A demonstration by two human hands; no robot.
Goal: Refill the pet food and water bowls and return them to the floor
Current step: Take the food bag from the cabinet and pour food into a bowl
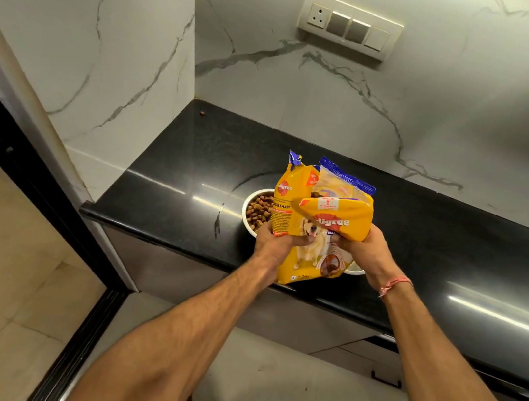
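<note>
Food bag: a yellow pet food bag [312, 228] stands upright at the near edge of the black countertop [169, 178], its torn top open and kibble visible just inside the mouth.
Bag top: the upper front panel is bent forward and down, probably to close the mouth or to steer the flow of kibble; which of the two cannot be told.
Food bowl: a steel bowl [256, 211] sits on the countertop directly behind and to the left of the bag, largely hidden by it; the visible part is filled with kibble, so the feeding step appears largely done.
Second bowl: a pale rim [354, 269] shows at the bag's right base, under the right wrist; its contents are hidden.
Left hand: the left hand [272, 241] is wrapped around the bag's left side, low on the body, steadying it upright.
Right hand: the right hand [364, 247] pinches the folded upper panel from the right, higher than the left.
Relation to grip: the bag lies between the two hands, bowls just beyond them and untouched.
Stray kibble: one piece [202, 113] lies far back near the wall corner.
Remaining: water and the return to the floor look outstanding.
</note>
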